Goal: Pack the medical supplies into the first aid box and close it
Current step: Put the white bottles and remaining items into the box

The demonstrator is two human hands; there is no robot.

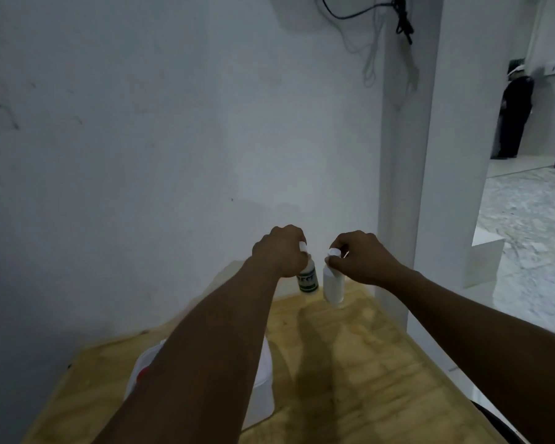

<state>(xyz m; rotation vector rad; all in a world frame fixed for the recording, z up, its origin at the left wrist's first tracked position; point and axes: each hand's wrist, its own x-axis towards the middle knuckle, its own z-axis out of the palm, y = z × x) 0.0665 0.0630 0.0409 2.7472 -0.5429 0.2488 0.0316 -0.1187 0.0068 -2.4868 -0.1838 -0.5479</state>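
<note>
Gripping two bottles by their caps at the table's (pixel 382 363) far end: left hand (pixel 277 251) pinches green-labelled bottle (pixel 308 280), right hand (pixel 359 257) plain white bottle (pixel 333 288) (slightly tilted). Lift both upright; first aid box (pixel 263 389) sits nearer, under the left forearm.

Plywood table (pixel 382 363): white box (pixel 263 392), green-labelled bottle (pixel 308 280), white bottle (pixel 333 288).

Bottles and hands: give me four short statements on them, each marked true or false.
1. Each hand holds a bottle by its top. True: left hand on the green-labelled bottle, right hand on the plain white bottle.
2. The bottles lie flat. False: both are roughly upright.
3. The table is wooden. True.
4. The white box sits right of both arms. False: it lies under the left forearm.
</note>
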